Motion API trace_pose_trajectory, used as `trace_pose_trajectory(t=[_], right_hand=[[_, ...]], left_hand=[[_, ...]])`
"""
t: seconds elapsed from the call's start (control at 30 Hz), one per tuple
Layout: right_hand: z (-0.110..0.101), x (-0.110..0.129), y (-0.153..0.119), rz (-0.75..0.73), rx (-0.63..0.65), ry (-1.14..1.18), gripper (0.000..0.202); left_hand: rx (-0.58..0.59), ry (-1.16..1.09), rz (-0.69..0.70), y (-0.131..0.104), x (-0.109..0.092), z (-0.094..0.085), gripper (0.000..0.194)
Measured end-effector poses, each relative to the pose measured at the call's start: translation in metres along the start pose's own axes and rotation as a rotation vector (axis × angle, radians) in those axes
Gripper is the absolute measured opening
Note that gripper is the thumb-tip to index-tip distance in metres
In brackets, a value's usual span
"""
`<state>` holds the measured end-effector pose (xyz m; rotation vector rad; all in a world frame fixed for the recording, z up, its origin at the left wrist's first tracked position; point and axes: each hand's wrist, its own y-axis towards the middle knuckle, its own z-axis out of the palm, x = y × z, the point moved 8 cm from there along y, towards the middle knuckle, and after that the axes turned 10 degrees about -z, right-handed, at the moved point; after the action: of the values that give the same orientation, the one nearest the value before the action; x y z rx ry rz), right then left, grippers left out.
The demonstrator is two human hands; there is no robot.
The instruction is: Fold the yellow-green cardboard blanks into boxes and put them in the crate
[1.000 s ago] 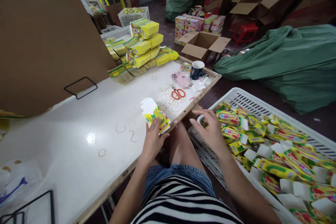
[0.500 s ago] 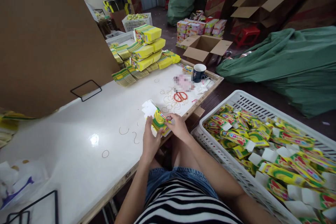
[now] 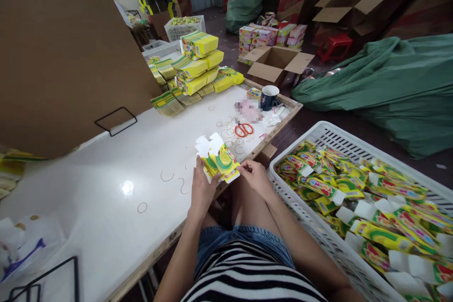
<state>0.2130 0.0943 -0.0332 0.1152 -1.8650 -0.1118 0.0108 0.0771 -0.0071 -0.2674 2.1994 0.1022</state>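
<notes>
Near the front edge of the white table (image 3: 116, 226), my left hand (image 3: 203, 184) is closed round a small stack of flat yellow-and-green cartons (image 3: 209, 164) with white flaps. My right hand (image 3: 255, 175) pinches the lower right corner of one flat carton (image 3: 227, 160), which lies fanned out to the right over the stack. Its white end flap points away from me. Beyond my hands lie orange-handled scissors (image 3: 244, 130) among several loose rubber bands (image 3: 228, 138).
A white plastic basket (image 3: 320, 127) full of yellow cartons stands to my right. Bundled cartons (image 3: 198, 66) are piled at the table's far end. A dark mug (image 3: 269, 99) stands by the far right edge. A large brown board (image 3: 71, 56) rises on the left.
My right hand has moved right, drawing one carton partly off the stack. My left hand has stayed nearly in place with the rest.
</notes>
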Motion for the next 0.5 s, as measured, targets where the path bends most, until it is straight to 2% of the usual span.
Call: trace_pose_trajectory(t=[0.07,0.13,0.2,0.27,0.33,0.4,0.5], right_hand=[[-0.004,0.003,-0.003,-0.006,-0.018,0.200,0.034],[-0.004,0.007,-0.008,0.025,-0.009,0.378,0.039],[0.000,0.011,-0.017,0.079,0.019,0.511,0.042],[0.008,0.016,-0.026,0.134,0.068,0.611,0.044],[0.016,0.020,-0.034,0.180,0.110,0.676,0.045],[0.021,0.023,-0.040,0.209,0.131,0.704,0.047],[0.021,0.028,-0.043,0.205,0.127,0.686,0.048]], left_hand=[[-0.043,-0.084,-0.015,-0.001,-0.004,-0.009,0.079],[-0.045,-0.284,-0.027,-0.004,-0.011,-0.015,0.069],[0.108,-0.568,-0.062,-0.008,-0.019,-0.006,0.061],[0.357,-0.822,-0.136,-0.014,-0.030,0.012,0.058],[0.559,-0.965,-0.207,-0.023,-0.041,0.028,0.061],[0.652,-1.031,-0.254,-0.030,-0.047,0.035,0.064],[0.683,-1.070,-0.295,-0.033,-0.047,0.036,0.065]])
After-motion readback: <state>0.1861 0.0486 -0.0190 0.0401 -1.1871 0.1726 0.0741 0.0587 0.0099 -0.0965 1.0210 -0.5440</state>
